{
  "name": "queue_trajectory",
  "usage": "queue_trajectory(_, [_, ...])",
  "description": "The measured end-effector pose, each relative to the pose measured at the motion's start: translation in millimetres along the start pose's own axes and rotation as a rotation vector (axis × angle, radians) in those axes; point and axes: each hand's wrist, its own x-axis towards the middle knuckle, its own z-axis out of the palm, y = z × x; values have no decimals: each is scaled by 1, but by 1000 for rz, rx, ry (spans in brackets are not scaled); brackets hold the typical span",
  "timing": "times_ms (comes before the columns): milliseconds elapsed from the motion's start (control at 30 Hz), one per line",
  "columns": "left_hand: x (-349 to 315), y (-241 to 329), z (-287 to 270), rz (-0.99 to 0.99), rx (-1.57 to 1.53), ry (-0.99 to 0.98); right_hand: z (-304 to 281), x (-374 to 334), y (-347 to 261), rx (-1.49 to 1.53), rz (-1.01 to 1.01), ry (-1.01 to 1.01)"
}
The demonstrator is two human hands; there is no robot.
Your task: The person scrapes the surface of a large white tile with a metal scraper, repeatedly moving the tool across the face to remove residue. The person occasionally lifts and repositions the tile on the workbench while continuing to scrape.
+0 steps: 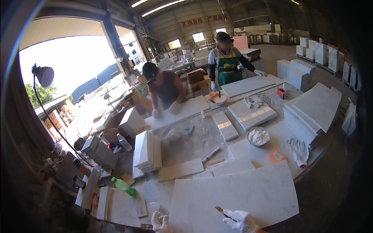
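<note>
Your right hand (241,221), in a white glove, pinches a scraper (219,209) between thumb and fingers, its blade pointing away from you and to the left over the large pale slab (237,190). A grip so close to the blade probably gives you fine control of the tip; whether that tip touches the stone, you cannot tell from here. Your left hand (160,223), also gloved, is by the slab's near left corner, thumb and fingers spread apart with nothing visible between them. It seems well placed to steady that edge, though contact is unclear.

The slab lies flat right in front of you, its broad face up, which likely lets you reach most of it without leaning. Beyond its far edge sit an orange spreader (276,156) and a bowl of white paste (258,137), probably kept near so both come easily to hand. A pair of spare gloves (298,151) lies to their right, off the slab. The green bottle (124,187) lies tilted well to your left, apparently out of your way, and the stacked slabs (312,110) at far right leave your slab's face uncovered.
</note>
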Motion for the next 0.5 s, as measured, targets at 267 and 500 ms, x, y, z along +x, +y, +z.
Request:
queue_trajectory(267, [-86,136,10,-805,-563,-862,24,-23,-25,-35,-171,-55])
queue_trajectory(500, [-87,147,15,-755,-594,-978,0,-43,-35,174,-49,-105])
